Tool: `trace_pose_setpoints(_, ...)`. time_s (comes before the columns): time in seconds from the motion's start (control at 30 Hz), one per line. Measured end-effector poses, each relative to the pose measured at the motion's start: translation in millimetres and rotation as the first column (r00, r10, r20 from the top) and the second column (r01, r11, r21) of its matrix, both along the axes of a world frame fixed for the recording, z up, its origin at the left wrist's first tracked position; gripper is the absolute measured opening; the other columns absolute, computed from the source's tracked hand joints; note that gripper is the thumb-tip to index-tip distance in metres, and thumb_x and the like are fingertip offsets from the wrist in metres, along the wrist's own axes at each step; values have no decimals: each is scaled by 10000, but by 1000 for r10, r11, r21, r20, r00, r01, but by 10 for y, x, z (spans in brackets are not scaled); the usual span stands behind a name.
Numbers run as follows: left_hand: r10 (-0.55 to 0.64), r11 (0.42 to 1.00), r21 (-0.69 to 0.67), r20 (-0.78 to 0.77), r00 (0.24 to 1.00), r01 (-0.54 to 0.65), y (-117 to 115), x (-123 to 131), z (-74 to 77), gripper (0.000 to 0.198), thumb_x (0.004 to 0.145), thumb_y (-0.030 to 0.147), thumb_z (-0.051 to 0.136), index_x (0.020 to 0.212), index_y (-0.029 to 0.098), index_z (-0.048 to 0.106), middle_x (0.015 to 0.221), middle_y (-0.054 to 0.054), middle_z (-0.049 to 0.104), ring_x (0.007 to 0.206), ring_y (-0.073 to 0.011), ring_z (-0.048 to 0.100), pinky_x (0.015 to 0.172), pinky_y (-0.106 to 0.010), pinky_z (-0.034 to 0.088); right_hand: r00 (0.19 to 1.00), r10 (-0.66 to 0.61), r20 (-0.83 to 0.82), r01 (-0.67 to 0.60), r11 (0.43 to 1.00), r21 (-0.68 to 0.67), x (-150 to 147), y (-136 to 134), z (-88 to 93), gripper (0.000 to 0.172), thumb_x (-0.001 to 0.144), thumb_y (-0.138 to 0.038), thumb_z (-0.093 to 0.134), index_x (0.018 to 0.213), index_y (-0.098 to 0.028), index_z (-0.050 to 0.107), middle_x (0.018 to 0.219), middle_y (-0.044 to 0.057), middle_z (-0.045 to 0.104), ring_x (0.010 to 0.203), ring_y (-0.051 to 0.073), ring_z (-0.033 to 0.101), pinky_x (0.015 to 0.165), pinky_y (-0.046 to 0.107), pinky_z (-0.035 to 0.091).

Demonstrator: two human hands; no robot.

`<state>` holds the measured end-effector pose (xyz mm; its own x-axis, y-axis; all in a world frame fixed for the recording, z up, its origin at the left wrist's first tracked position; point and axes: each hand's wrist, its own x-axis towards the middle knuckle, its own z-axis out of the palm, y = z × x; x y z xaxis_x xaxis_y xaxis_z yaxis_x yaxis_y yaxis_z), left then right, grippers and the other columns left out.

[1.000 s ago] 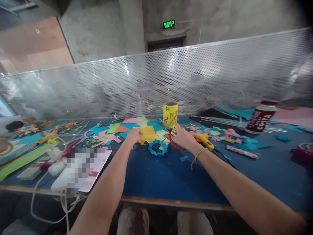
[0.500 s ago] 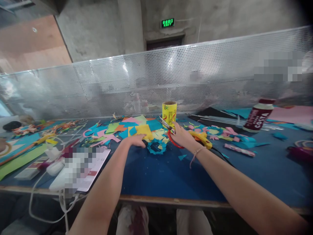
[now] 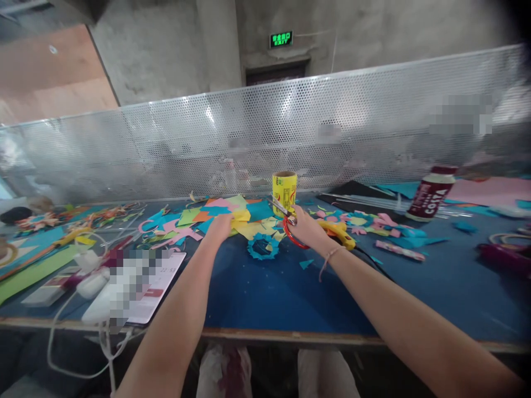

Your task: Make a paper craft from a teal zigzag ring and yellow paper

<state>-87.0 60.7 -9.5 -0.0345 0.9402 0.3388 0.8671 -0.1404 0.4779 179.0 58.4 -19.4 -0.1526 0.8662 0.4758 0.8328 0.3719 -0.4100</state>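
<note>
My right hand [image 3: 302, 225] is closed round the red-handled scissors [image 3: 281, 208], whose metal blades point up and left in front of the yellow paper roll. My left hand [image 3: 220, 226] is closed at the left edge of a piece of yellow paper [image 3: 241, 217], its fingertips partly hidden. Just below the paper, between my hands, a blue paper ring [image 3: 263, 246] with a jagged edge lies on the table. Pale yellow scraps [image 3: 265, 226] lie behind the ring. Coloured paper pieces [image 3: 215, 210] are spread behind my left hand.
A yellow-labelled roll [image 3: 284, 190] stands behind the scissors. A yellow glue gun [image 3: 338, 233] with a black cord lies right of my right hand. Farther right stand a Costa bottle [image 3: 431, 193] and a printed stick-like packet [image 3: 399, 250]. A tablet [image 3: 155, 293] and white cables [image 3: 53, 342] are at left.
My left hand has moved slightly up and away from me, and the yellow paper has shifted and now shows less of its face. My right hand still holds the scissors.
</note>
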Motion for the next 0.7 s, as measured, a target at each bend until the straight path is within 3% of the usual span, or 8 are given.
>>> trace_pose_setpoints(0.1, -71, 987, 159, 354, 933, 15, 18, 67, 111, 290, 676, 126, 445, 910, 176, 610, 1016, -73, 638, 1016, -221, 545, 870, -331, 424, 997, 3, -82, -2, 1000, 16, -9, 22, 9, 588, 753, -440, 521, 1221, -110, 389, 1127, 191, 541, 991, 267, 552, 836, 379, 424)
trace_pose_setpoints(0.2, -160, 966, 258, 650, 743, -18, 32, 128, 189, 300, 722, 163, 327, 918, 158, 554, 974, -67, 633, 912, -179, 589, 790, -320, 474, 974, 39, -221, -37, 999, 12, -30, 19, 46, 588, 739, -446, 533, 1203, -112, 397, 1056, 154, 561, 909, 231, 564, 809, 365, 442)
trace_pose_setpoints(0.33, -277, 955, 295, 838, 469, 38, 15, 135, 214, 250, 696, 241, 393, 906, 168, 507, 874, -40, 643, 771, -156, 618, 695, -298, 502, 880, 137, -455, -177, 983, -47, -57, -12, 101, 568, 704, -441, 565, 1162, -152, 395, 936, 77, 571, 765, 179, 569, 684, 325, 486)
trace_pose_setpoints(0.4, -301, 953, 284, 873, 384, 103, 0, 122, 198, 277, 642, 259, 503, 904, 167, 514, 861, -41, 651, 756, -167, 623, 687, -299, 503, 806, 186, -562, -275, 958, -77, -66, -19, 106, 565, 685, -439, 582, 1144, -177, 381, 904, 48, 560, 724, 159, 568, 642, 313, 496)
trace_pose_setpoints(0.47, -275, 959, 226, 881, 384, 170, -16, 111, 172, 346, 600, 291, 584, 916, 160, 534, 867, -56, 661, 762, -187, 627, 678, -309, 506, 732, 219, -645, -361, 928, -94, -75, -20, 98, 541, 678, -439, 585, 1117, -207, 371, 898, 27, 546, 706, 144, 571, 622, 308, 504)
trace_pose_setpoints(0.57, -231, 965, 141, 859, 458, 223, -44, 120, 138, 401, 579, 328, 627, 931, 149, 559, 889, -75, 668, 767, -201, 628, 672, -320, 507, 659, 256, -707, -444, 891, -91, -95, -21, 79, 476, 670, -417, 601, 1044, -227, 378, 924, 26, 538, 765, 150, 592, 671, 322, 514)
trace_pose_setpoints(0.7, -285, 950, 167, 811, 511, 265, -83, 182, 143, 410, 634, 348, 602, 990, 148, 557, 913, -73, 662, 757, -193, 631, 680, -330, 508, 656, 275, -702, -480, 870, -108, -135, -21, 57, 464, 654, -366, 637, 999, -224, 362, 985, 64, 553, 893, 178, 595, 768, 344, 504)
